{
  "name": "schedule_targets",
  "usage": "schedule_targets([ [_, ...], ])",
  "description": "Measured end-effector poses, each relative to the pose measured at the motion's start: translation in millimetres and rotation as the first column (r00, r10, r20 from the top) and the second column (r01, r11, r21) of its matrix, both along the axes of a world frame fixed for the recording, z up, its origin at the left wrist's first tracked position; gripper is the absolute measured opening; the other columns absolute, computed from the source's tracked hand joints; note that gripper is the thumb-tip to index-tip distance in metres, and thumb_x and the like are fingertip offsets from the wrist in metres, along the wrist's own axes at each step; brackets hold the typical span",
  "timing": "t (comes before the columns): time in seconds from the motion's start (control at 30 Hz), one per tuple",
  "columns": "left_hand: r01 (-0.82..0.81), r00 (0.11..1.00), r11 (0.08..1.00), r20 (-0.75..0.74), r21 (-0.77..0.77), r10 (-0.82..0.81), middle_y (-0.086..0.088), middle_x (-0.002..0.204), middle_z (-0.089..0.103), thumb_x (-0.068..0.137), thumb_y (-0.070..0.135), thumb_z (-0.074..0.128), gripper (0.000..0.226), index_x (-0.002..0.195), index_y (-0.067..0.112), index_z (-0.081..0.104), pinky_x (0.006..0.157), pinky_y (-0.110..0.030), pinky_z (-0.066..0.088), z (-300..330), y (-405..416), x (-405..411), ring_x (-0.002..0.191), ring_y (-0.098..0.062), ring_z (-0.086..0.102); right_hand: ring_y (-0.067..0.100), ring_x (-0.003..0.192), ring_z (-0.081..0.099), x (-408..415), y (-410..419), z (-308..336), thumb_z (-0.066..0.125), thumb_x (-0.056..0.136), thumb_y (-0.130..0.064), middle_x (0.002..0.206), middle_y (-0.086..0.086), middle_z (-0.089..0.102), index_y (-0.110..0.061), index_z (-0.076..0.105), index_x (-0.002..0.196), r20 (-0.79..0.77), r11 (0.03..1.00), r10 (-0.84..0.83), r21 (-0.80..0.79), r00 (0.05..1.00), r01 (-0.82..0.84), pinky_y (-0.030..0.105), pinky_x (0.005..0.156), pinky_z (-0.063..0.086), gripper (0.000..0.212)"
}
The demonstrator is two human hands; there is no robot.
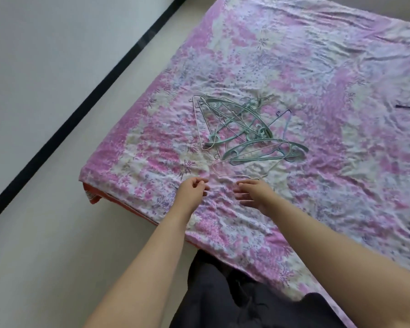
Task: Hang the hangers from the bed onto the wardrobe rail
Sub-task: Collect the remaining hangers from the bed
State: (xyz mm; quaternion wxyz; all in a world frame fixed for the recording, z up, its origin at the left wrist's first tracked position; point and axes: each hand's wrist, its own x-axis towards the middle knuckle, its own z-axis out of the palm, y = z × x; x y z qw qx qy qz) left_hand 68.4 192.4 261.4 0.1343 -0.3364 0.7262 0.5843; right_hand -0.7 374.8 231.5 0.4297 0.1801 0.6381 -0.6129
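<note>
Nearest, both bare arms reach forward over the near edge of the bed [137, 143]. The left hand [191, 189] hovers above the flowered sheet [329, 95] with its fingers loosely curled and nothing in its grip. The right hand [252, 194] is spread wide, palm down, its grip holding nothing either. Just beyond the right fingertips lies a thin white hanger [225, 165], the closest of the lot and partly under the others.

Farther in, near the middle of the bed, the pile of hangers [244, 131] sits tangled: pale green ones crossed over thin wire ones, hooks pointing different ways.

The step looks like the first pick-up, and none has left the bed. It is probably best to take the hangers by their hooks, gathering those that face the same way, and to lift slowly so that snagged ones shake free rather than drag the sheet. The wardrobe rail is not in view.
</note>
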Motion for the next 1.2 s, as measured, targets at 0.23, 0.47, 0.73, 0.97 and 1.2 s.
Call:
schedule_targets([
  [0.23,0.08,0.995,0.995,0.056,-0.065,-0.076,0.002,0.107,0.06,0.101,0.022,0.045,0.018,0.116,0.019,0.054,0.075,-0.029,0.046,-61,-22,-117,0.094,-0.014,0.058,0.028,0.108,0.056,-102,-18,-62,0.048,0.099,-0.014,0.135,0.018,0.051,0.002,0.04,0.135,0.234,0.868,-0.444,-0.129,0.865,0.48,0.033,0.081,0.053,0.04],
  [0.47,0.164,0.983,0.974,0.112,-0.157,-0.148,0.001,0.123,0.047,0.099,0.026,0.047,0.04,0.138,0.02,0.038,0.078,-0.034,0.045,-145,-44,-226,0.093,-0.012,0.052,0.033,0.13,0.045,-178,-29,-151,0.062,0.092,-0.022,0.148,0.022,0.033,-0.005,0.029,0.145,0.319,0.703,-0.681,0.031,0.66,0.71,0.035,0.092,0.047,0.065],
  [0.73,0.349,0.933,0.907,0.184,-0.236,-0.311,-0.005,0.156,0.023,0.093,0.044,0.055,0.073,0.151,0.024,0.017,0.109,-0.044,0.03,-249,-54,-326,0.141,-0.028,0.028,0.03,0.137,0.036,-226,-17,-237,0.067,0.087,-0.037,0.153,0.015,0.027,-0.009,0.027,0.147,0.322,0.631,-0.768,0.232,0.554,0.74,0.04,0.11,0.038,0.078],
  [0.97,0.353,0.907,0.918,0.308,-0.179,-0.289,-0.009,0.162,-0.005,0.078,0.069,0.058,0.099,0.152,0.04,-0.002,0.116,-0.057,0.011,-305,-44,-386,0.148,-0.032,-0.001,0.032,0.137,0.035,-263,-10,-289,0.072,0.072,-0.058,0.16,0.005,0.012,-0.031,-0.005,0.152,0.274,0.678,-0.735,0.299,0.62,0.671,0.05,0.11,0.034,0.114],
  [1.2,0.243,0.857,0.952,0.501,-0.187,-0.121,-0.014,0.159,-0.016,0.066,0.088,0.044,0.124,0.151,0.022,-0.019,0.115,-0.061,0.007,-326,-13,-460,0.146,-0.041,-0.006,0.036,0.142,0.023,-297,-9,-318,0.07,0.046,-0.078,0.161,0.005,0.003,-0.028,-0.022,0.147,0.131,0.644,-0.728,0.469,0.673,0.605,0.054,0.113,0.027,0.146],
])
